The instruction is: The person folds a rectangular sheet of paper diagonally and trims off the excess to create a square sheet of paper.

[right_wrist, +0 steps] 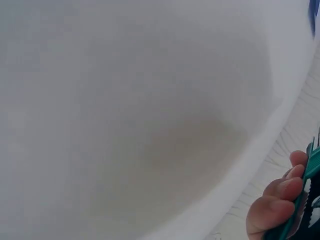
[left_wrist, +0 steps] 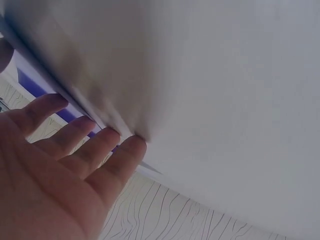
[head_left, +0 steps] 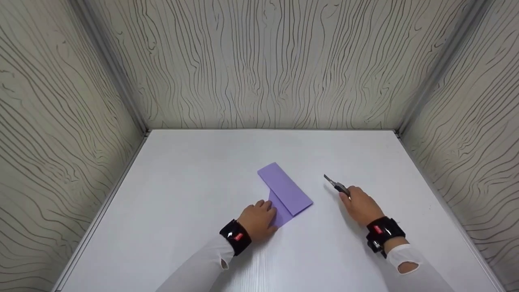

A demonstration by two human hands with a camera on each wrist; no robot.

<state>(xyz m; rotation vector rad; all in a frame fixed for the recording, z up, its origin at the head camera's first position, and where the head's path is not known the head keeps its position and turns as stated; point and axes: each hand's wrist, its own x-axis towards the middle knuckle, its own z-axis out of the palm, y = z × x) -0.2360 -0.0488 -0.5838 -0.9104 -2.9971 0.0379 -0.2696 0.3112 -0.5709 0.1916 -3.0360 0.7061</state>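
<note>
Folded purple paper sheet (head_left: 285,188) is just sitting on the flat white table (head_left: 194,170), left hand (head_left: 258,221) resting relaxed on its near-left side. Right hand (head_left: 362,206) is gripping a slim teal-and-black utility knife (head_left: 341,188) off to the right.

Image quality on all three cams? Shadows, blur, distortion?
Head: grain on the back wall reads clearly, soft shadow by the right grip; left wrist: hazy, brownish shadow on the tabletop beside the left grip; right wrist: wide soft-edged shadow, tabletop edge bows, probably lens distortion, cutter cropped at frame edge.
</note>
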